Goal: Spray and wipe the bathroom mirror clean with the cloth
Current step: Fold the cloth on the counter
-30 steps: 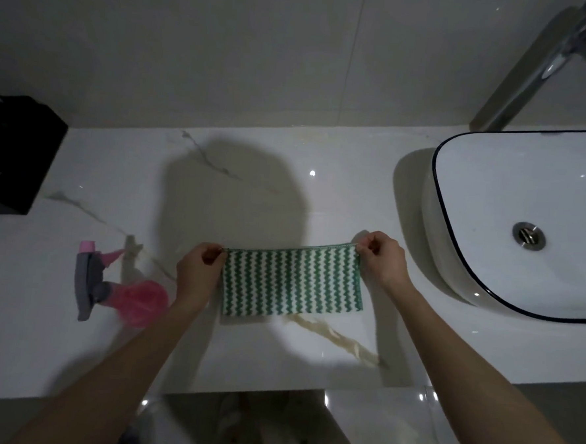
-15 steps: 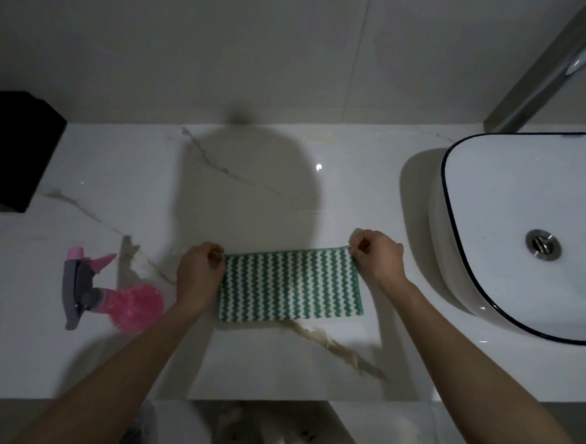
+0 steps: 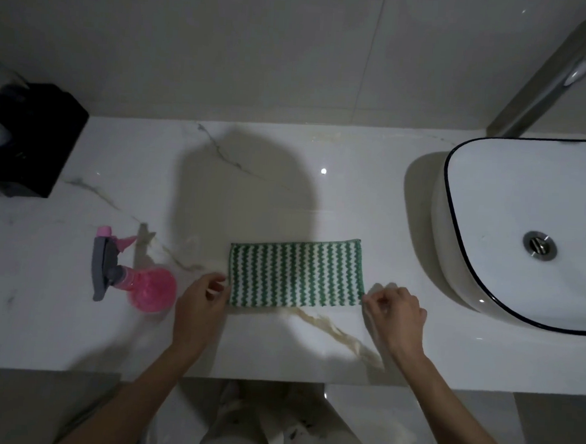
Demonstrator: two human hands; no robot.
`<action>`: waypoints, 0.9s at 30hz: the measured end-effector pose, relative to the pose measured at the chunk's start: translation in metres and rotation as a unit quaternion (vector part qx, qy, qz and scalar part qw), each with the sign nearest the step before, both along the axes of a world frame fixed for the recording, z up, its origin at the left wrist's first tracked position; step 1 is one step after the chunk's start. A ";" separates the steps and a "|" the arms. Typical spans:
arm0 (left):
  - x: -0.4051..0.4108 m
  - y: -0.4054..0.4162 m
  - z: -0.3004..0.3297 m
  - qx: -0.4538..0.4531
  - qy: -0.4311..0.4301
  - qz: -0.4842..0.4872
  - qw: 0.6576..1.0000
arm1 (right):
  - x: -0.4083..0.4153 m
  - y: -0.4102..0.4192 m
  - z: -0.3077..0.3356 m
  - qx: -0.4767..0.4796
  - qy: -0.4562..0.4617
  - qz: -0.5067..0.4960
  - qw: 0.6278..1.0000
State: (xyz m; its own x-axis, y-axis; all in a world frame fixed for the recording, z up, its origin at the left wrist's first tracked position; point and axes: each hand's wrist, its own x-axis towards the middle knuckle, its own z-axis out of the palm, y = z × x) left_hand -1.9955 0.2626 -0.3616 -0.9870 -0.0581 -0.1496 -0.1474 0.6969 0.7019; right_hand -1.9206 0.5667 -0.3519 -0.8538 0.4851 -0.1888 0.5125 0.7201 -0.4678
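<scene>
The cloth (image 3: pixel 297 273) lies flat mid-counter (image 3: pixel 72 328), between 2 loosely curled hands, left hand (image 3: pixel 201 307) and right hand (image 3: pixel 395 315), holding nothing; spray bottle (image 3: pixel 134 275) lies left, basin (image 3: pixel 469 284) right.

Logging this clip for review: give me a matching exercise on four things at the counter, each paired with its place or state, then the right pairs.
Things:
1. cloth
2. spray bottle
3. basin
4. black box

Places or states:
A. at the counter's far left, against the wall
B. lying on its side, left of the left hand
C. spread flat between the two hands
D. on the counter's right, beyond the right hand

Pairs: 1-C, 2-B, 3-D, 4-A
</scene>
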 end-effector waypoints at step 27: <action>0.034 -0.008 -0.007 -0.083 0.027 -0.012 0.996 | 0.028 -0.004 -0.015 0.014 0.008 -0.005 1.000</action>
